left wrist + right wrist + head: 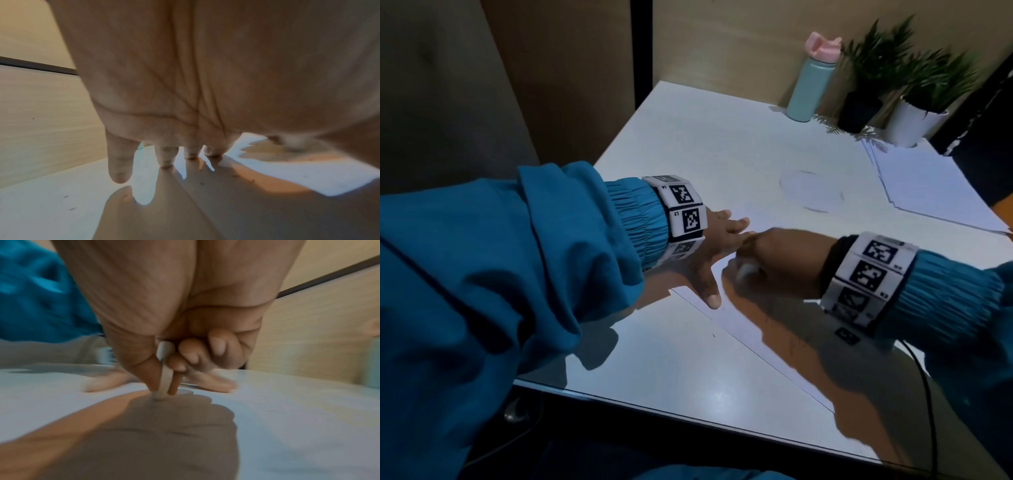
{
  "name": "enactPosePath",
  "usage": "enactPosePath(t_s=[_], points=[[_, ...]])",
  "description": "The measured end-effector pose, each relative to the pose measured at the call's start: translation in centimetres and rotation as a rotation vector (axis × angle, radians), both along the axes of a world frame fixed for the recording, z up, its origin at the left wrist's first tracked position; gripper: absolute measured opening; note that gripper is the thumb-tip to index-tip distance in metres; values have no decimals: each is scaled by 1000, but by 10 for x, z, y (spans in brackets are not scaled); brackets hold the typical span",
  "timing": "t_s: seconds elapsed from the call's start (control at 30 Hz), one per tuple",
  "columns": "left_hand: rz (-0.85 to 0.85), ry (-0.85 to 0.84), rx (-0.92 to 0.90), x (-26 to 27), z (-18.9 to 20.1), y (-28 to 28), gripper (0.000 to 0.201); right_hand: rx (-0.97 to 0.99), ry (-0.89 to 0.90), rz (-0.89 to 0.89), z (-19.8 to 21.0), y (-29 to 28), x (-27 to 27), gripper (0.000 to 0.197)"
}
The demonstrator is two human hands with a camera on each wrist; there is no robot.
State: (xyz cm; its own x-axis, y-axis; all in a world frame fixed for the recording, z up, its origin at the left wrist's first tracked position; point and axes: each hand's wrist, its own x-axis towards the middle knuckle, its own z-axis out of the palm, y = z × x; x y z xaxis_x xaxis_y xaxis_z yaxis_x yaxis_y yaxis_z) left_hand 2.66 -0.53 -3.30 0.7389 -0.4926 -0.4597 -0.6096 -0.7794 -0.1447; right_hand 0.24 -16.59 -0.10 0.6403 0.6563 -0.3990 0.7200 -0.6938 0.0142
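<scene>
Here our right grip [779, 262] pinches a white eraser [163, 369] near upright, tip on the sheet [756, 325], just beside our flat, released left grip [709, 251].

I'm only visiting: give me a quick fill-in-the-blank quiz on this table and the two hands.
The left hand lies flat on a sheet of ____.
The small thing pinched in the right hand is ____ in colour.
The bottle at the back of the table has a ____ lid.
Beside it stand ____ potted plants.
Missing words: paper, white, pink, two.
</scene>
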Motion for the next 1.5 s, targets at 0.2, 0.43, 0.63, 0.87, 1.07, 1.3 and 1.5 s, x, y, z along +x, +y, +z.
enactPosePath(t_s=[0.2,0.43,0.63,0.87,1.07,1.3,1.5], points=[[3,15,22,-10,1,9,134,122,-164,-230,-2,-51,58,20],[30,7,31,-12,17,15,133,290,-104,-214,3,-61,59,13],[111,11,-92,-7,19,-2,127,189,-175,-177,0,-34,58,24],[47,5,-39,1,-1,-4,130,131,-139,-157,-8,-13,39,31],[29,-19,-16,-1,1,-5,132,134,-105,-204,0,-17,59,20],[1,-13,3,1,0,-6,126,113,-35,-68,-8,-6,33,22],[21,-10,-10,0,2,-6,129,125,-83,-147,-3,-8,44,22]])
